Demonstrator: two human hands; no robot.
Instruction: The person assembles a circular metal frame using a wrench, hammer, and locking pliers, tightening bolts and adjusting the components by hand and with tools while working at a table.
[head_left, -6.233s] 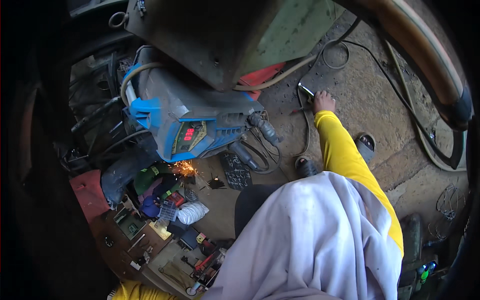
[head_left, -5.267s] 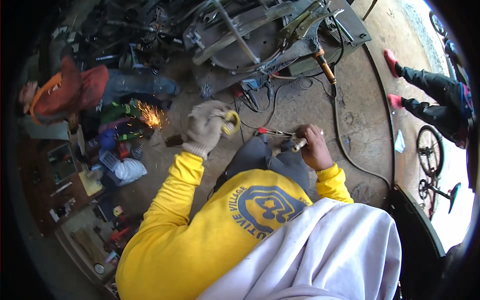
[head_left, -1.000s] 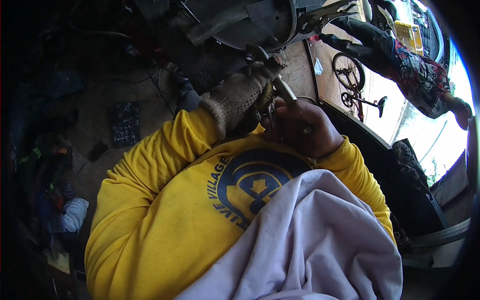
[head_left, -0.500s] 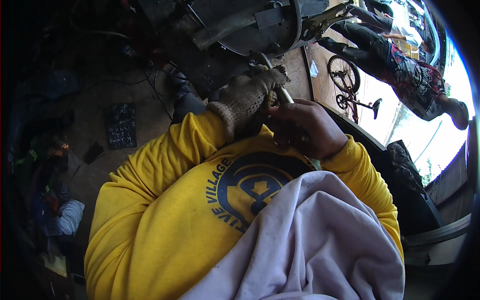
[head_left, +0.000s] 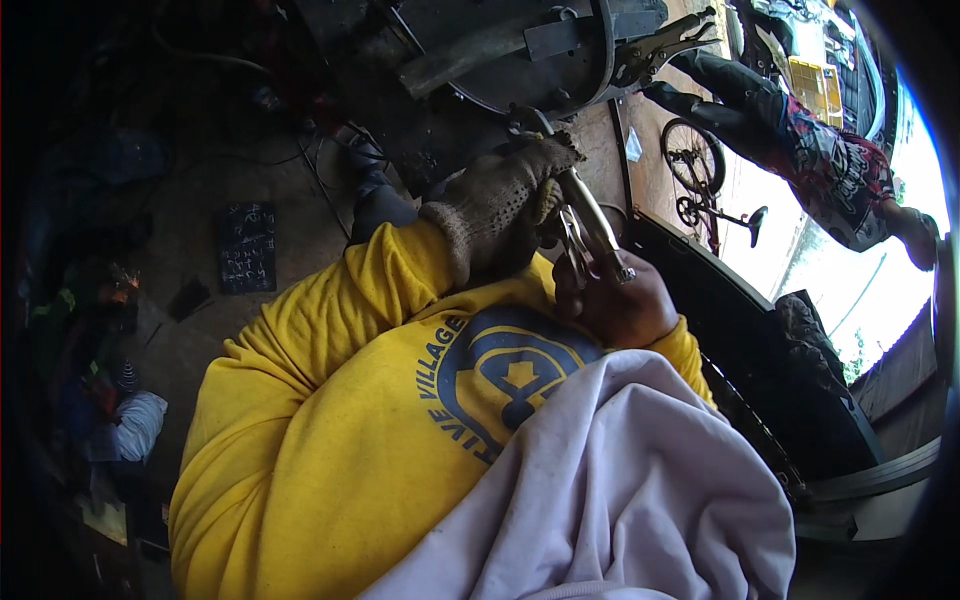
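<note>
steady the locking pliers (head_left: 598, 228) in a firmly wrapped left hand (head_left: 505, 205), with right hand (head_left: 630, 308), unclear in grip, by their handle end (head_left: 625, 273).

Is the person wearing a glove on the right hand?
No, the right hand shows bare skin, while the left hand wears a knitted glove.

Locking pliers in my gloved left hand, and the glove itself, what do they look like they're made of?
Locking pliers: probably steel, with a smooth, bright, perhaps plated finish, since the handle shows crisp highlights. Glove: apparently knitted textile, matte and dingy, judging by its ribbed-looking cuff and dotted back; the exact fibre can't be told.
</note>
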